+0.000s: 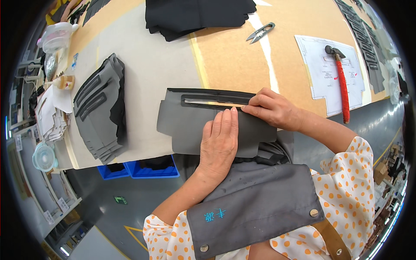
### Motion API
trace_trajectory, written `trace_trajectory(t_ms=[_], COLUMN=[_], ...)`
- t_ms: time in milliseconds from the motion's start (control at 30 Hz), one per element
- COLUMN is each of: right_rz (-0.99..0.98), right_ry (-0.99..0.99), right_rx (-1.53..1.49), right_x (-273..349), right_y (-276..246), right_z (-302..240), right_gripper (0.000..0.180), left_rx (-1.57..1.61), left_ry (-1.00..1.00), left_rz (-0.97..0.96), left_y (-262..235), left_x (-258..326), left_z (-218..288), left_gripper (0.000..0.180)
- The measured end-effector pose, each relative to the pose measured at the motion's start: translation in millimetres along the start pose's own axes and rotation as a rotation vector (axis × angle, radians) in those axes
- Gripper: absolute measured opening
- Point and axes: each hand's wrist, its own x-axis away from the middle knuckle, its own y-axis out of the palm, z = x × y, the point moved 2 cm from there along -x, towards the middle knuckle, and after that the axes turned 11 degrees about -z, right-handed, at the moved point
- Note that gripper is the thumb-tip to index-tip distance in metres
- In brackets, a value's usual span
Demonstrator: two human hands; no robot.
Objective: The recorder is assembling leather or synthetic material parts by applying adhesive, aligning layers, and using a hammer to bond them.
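Panel [186, 125] at table edge [147, 154], left fingers [226, 123] flat together, right fingers [262, 100] pinching slot rim [203, 106], room beyond.

Bright, fairly even light covers the table [234, 65], the floor [362, 132] gleams, and fisheye distortion bends the edges.

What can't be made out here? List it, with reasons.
Head view, slotted flat grey panel: slot's right end, covered by the bare right hand.
Head view, black sheet stack: far part, cut off by the upper edge.
Head view, blue plastic bins: far parts, hidden beneath the tan-and-grey worktable.
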Motion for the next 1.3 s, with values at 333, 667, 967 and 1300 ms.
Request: trace_trajectory(t_ms=[333,667,967,1300], right_rz=[-0.026,0.117,0.016,-0.042], right_ry=[0.039,0.207,0.059,-0.05], right_rx=[-0.008,-0.156,-0.043,0.043], right_x=[9,15,20,28], right_y=[-1,-3,-4,-15], right_z=[-2,-4,-2,-2], right_gripper=[0.043,0.038,0.042,0.036], left_rx=[0.066,0.071,0.076,0.05], left_ry=[0.01,0.041,0.071,0.062], left_rz=[0.031,0.025,0.025,0.008], left_y=[2,-2,-4,-6], left_x=[-1,-4,-6,-9], left_z=[6,12,10,13], left_gripper=[0.055,0.055,0.052,0.049])
